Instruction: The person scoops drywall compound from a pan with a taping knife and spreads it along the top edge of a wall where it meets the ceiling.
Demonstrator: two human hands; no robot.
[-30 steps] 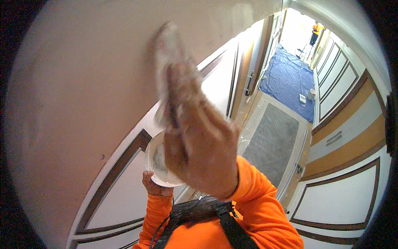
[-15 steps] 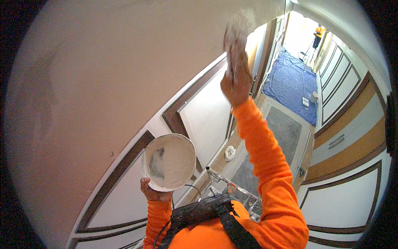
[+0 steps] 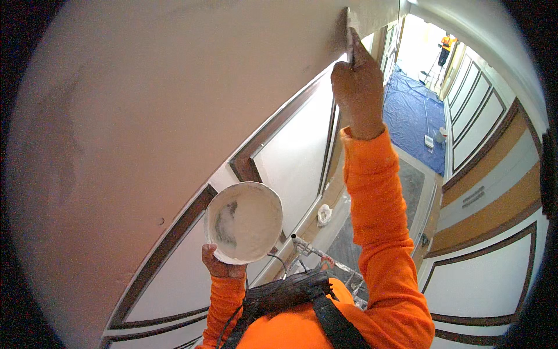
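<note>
My left hand (image 3: 221, 264) grips the lower side of a round white tub (image 3: 208, 230), held tilted so its inside faces me. Pale, creamy filler (image 3: 256, 227) coats the tub's bottom, with a greyish patch on its left. Stretched far up and forward, my right hand (image 3: 358, 96) is closed round the handle of a filling knife (image 3: 350, 32). Its thin blade is seen nearly edge-on against the upper part of the smooth pale wall (image 3: 145, 128). The wall carries a small round mark (image 3: 161, 221) to the left of the tub.
Metal scaffold bars (image 3: 325, 259) stand below me. Dark-framed white panels (image 3: 290, 151) line the lower wall. A blue sheet (image 3: 410, 110) covers the far corridor floor, where a person in orange (image 3: 446, 49) stands by a ladder. A white bundle (image 3: 324, 214) lies on the floor.
My right hand has swung to the right and its blurred knife now shows sharply, edge-on. The tub in my left hand has shifted slightly right and up.
</note>
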